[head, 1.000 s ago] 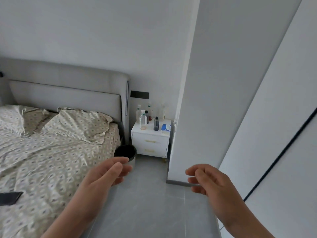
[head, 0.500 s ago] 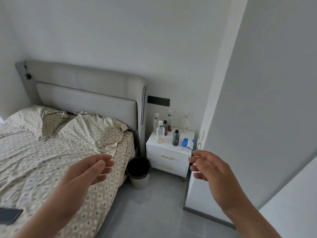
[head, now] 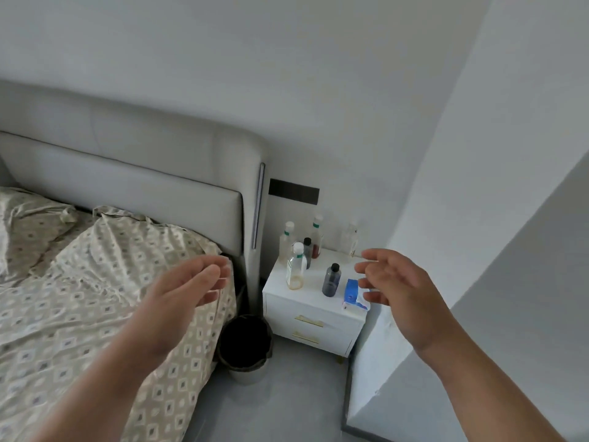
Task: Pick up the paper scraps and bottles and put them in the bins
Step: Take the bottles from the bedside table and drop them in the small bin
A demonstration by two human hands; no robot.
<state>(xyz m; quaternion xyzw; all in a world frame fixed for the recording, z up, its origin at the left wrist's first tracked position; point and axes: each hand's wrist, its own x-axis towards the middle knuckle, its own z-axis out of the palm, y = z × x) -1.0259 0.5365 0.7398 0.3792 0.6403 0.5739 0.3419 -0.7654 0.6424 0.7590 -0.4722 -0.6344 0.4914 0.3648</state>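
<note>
Dark-lined bin beside bottle-laden nightstand

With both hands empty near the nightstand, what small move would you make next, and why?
Probably reach the right hand forward to the dark bottle at the nightstand's front. It stands nearest that open hand, and the bin waits on the floor just left of the nightstand.

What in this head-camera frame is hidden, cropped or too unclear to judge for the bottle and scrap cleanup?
- Black-lined round bin, head view: inside too dark to show contents.
- Blue and white packet: right end covered by the right hand.
- Clear bottles on the white nightstand: labels too small to read.
- Paper scraps: none identifiable; the patterned bed is cut off at the left edge.
</note>
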